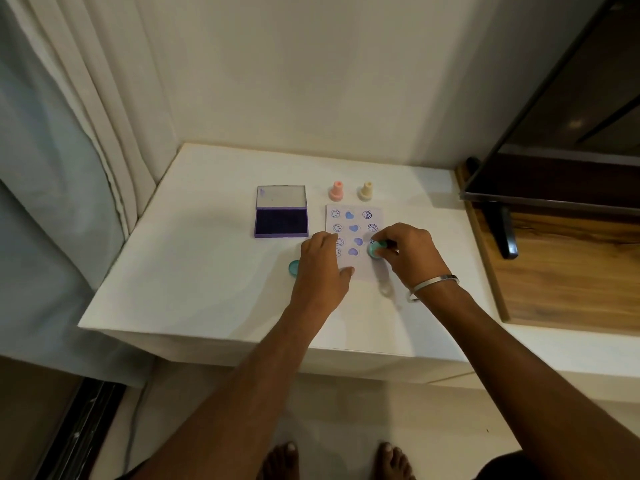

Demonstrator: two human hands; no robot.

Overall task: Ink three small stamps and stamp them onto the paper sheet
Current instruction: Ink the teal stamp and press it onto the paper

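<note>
Counter [214, 271] white, wide, set against a wall with a curtain [69, 150] on the left and a dark screen on a wooden unit to the right. Paper sheet [356, 233] lies mid-counter, already carrying three columns of purple prints — smiley rings down both sides, hearts down the middle. Ink pad [281, 220] sits left of the sheet, lid tipped up, dark pad exposed.

Left hand [320, 268] lies flat on the sheet's near-left corner, fingers fairly straight, pinning it down and gripping nothing. Right hand [407, 252] pinches a teal stamp [375, 250] between thumb and fingertips, over the sheet's right column near the lowest print; whether the stamp face touches the paper I cannot tell.

Pink stamp [336, 190] and yellow stamp [365, 191] stand upright side by side just beyond the sheet's far edge. Teal cap [293, 268] rests on the counter just left of the left hand. Clear cap [385, 288], faint, sits near the sheet's lower right corner.

Judgement: stamps look light, rigid plastic, waisted — best taken by the narrow neck, pressed straight down without rocking. Paper is thin and will slide unless pinned. Wet prints could smear under the left fingers. Nothing blocks the route to the pad.
</note>
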